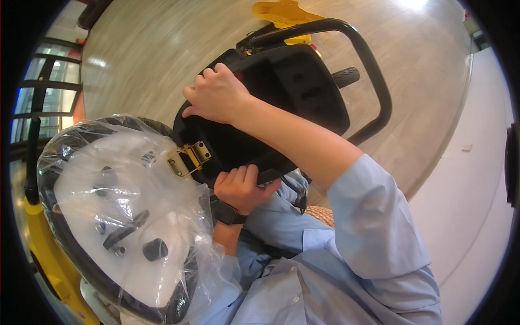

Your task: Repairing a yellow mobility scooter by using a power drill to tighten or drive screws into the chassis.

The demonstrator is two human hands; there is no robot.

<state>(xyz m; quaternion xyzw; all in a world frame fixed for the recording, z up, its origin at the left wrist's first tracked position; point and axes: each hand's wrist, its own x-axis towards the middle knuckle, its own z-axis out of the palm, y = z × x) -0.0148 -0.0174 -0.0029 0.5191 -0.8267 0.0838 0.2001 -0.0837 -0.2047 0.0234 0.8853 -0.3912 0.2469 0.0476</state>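
A black storage bucket (pixel 260 97) sits in the body of what looks like a scooter, its deep inside dark. My right hand (pixel 216 95) reaches across it from the right, its fingers curled over the far rim and the thumb toward the inside. At the near rim my left hand (pixel 241 187), with a dark watch on the wrist, has its fingers bent over the edge. A brass-coloured hinge (pixel 189 158) joins the bucket to the raised seat (pixel 124 189), whose white underside shows through loose clear plastic wrap. Both hands' fingertips are partly hidden.
A thick black tube rail (pixel 382 86) loops around the right end. A tyre (pixel 345 77) shows beneath it. Yellow body parts (pixel 284 13) are at the far side, and a yellow frame (pixel 57 271) stands at the left. A white wall (pixel 476 162) rises at the right.
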